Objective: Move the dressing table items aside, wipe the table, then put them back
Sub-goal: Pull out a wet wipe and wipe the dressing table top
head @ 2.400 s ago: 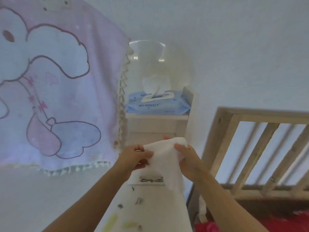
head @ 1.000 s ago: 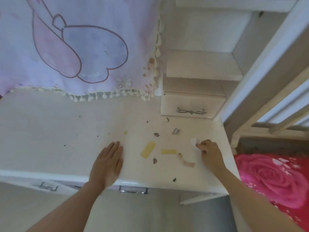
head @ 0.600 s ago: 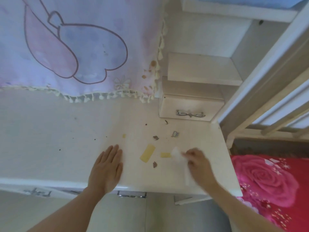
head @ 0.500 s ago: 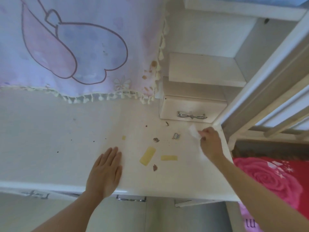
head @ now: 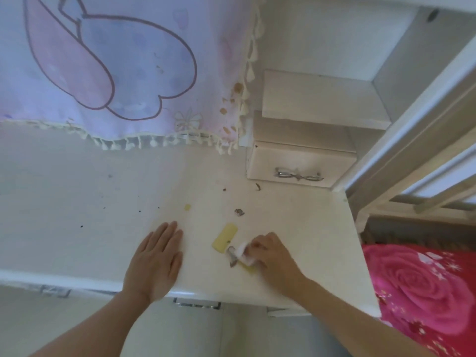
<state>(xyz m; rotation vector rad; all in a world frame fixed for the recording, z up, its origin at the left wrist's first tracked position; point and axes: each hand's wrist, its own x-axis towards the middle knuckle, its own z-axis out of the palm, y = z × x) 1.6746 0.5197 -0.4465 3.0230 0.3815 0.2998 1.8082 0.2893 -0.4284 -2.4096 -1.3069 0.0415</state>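
Since half a second ago the right hand (head: 271, 255) has come away from the back corner by the small drawer and swung forward and left, so that the wipe (head: 244, 252) now sits on the front part of the bench (head: 77, 202), just right of the long yellow strip (head: 224, 237). Its fingers (head: 257, 244) are curled round the bunched white wipe and press it down on the surface. Some grey scraps (head: 231, 255) lie against the wipe's left edge, and a bit of a second yellow strip (head: 249, 269) shows from under it. The left hand (head: 154, 264) has kept its place near the front edge, palm down, its fingers (head: 167, 233) straight and together, holding nothing. Farther back on the bench lie a small yellow chip (head: 187, 207), a grey scrap (head: 239, 212) and scattered dark specks. At the back right stands the small drawer (head: 304, 161) with a metal bow-shaped handle (head: 298, 174), and above it a shelf (head: 322, 99). A pink and lilac cloth (head: 116, 73) with a cartoon drawing and a tasselled hem hangs over the back left of the bench. To the right stand pale bed rails (head: 412, 155), and below them lies a red cover (head: 425, 292) printed with a large rose.
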